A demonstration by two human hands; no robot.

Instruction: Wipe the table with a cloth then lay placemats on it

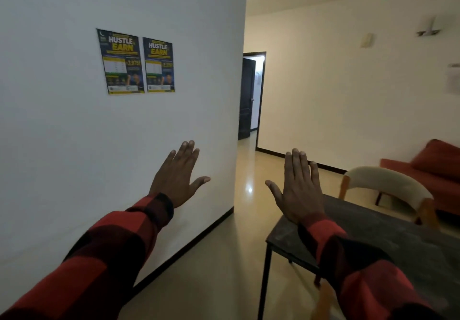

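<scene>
A dark stone-topped table [388, 235] on thin black legs stands at the lower right. My left hand [178, 175] is raised flat in front of the white wall, fingers spread, holding nothing. My right hand [297, 185] is raised the same way above the table's near left corner, palm forward and empty. Both arms wear red and black checked sleeves. No cloth and no placemats are in view.
A white wall [74, 133] with two posters [135, 63] fills the left. A glossy floor [224, 257] runs to a dark open door [247, 98]. A cream chair [383, 183] stands behind the table, with an orange sofa [433, 163] at the far right.
</scene>
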